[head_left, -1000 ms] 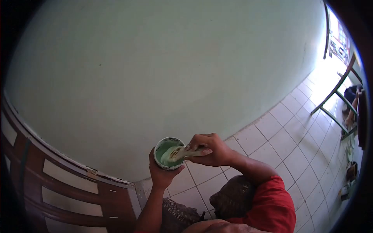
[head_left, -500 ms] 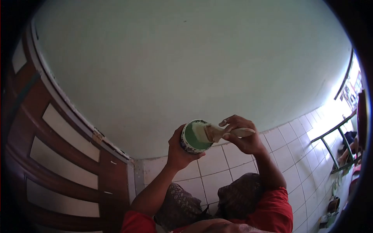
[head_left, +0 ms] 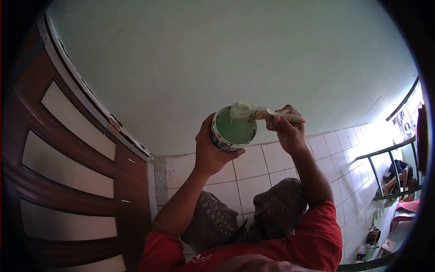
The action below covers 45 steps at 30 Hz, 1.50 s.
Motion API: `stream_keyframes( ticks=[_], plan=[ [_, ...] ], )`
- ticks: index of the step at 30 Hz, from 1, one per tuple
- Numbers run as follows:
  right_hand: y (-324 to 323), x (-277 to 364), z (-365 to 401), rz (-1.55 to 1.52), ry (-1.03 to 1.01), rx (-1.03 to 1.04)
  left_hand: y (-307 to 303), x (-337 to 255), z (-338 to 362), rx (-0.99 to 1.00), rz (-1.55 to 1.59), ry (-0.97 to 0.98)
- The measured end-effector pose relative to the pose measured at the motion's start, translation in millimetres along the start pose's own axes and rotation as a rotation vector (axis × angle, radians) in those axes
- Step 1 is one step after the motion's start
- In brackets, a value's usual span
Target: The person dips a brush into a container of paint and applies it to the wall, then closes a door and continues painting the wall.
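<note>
My left hand is wrapped round a small tub of green paint, tilted so that its inside shows. In my right hand is the handle of a paintbrush, pinched between the fingers and thumb. The bristles, coated in pale green paint, lie over the upper rim of the tub. Behind both hands rises a pale green wall.
A brown door with light panels stands at the left. White floor tiles run along the wall's foot. At the right are a green metal frame, a person's bent legs and several small items.
Both hands have moved up in the view with the tub and brush. The bristles have gone from inside the tub to its upper rim, and the brush lies more level.
</note>
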State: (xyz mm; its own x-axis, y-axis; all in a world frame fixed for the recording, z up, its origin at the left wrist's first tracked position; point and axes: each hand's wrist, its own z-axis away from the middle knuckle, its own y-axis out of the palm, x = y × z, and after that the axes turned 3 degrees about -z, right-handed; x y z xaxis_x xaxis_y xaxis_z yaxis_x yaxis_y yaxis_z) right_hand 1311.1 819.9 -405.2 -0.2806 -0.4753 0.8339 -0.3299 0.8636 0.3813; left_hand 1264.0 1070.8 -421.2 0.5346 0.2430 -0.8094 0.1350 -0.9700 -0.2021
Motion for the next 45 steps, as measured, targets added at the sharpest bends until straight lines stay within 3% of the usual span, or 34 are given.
stream_keyframes(
  ticks=[10,13,17,20,21,23,24,26,29,31,34,37,38,40,42,45],
  plan=[
    [9,-13,-3,-0.417,0.268,-0.217,4,10,-2,0.013,0.063,0.011],
    [18,-9,-7,-0.504,0.264,-0.324,7,18,-5,0.025,0.073,0.029],
    [12,-1,-17,-0.560,0.177,-0.268,13,28,-6,0.079,0.141,0.009],
    [4,24,-38,-0.537,-0.191,-0.306,17,39,-6,0.126,0.185,-0.015],
    [3,33,-47,-0.541,-0.203,-0.316,19,42,-6,0.142,0.184,-0.011],
    [26,63,-68,-0.313,-0.472,-0.446,21,47,-7,0.181,0.133,-0.011],
    [34,72,-80,-0.317,-0.479,-0.452,23,49,-7,0.190,0.130,-0.008],
    [40,88,-103,-0.017,-0.633,-0.434,27,53,-5,0.210,0.197,-0.076],
    [14,115,-131,0.174,-0.660,-0.522,26,75,-4,0.243,0.186,-0.074],
    [-40,128,-145,0.218,-0.784,-0.520,25,73,-3,0.239,0.153,-0.072],
    [-109,160,-139,0.320,-0.829,-0.706,25,74,-4,0.216,0.150,-0.066],
    [-123,182,-124,0.512,-0.824,-0.971,26,78,-5,0.205,0.164,-0.059],
    [-121,179,-123,0.512,-0.826,-0.972,27,80,-6,0.203,0.155,-0.048],
    [-112,166,-126,0.958,-0.981,-1.115,29,81,-6,0.212,0.181,-0.071],
    [-82,140,-133,1.049,-1.047,-0.958,32,85,-6,0.221,0.209,-0.095],
    [15,92,-139,1.078,-1.189,-0.690,36,92,-7,0.240,0.217,-0.080]
  ],
)
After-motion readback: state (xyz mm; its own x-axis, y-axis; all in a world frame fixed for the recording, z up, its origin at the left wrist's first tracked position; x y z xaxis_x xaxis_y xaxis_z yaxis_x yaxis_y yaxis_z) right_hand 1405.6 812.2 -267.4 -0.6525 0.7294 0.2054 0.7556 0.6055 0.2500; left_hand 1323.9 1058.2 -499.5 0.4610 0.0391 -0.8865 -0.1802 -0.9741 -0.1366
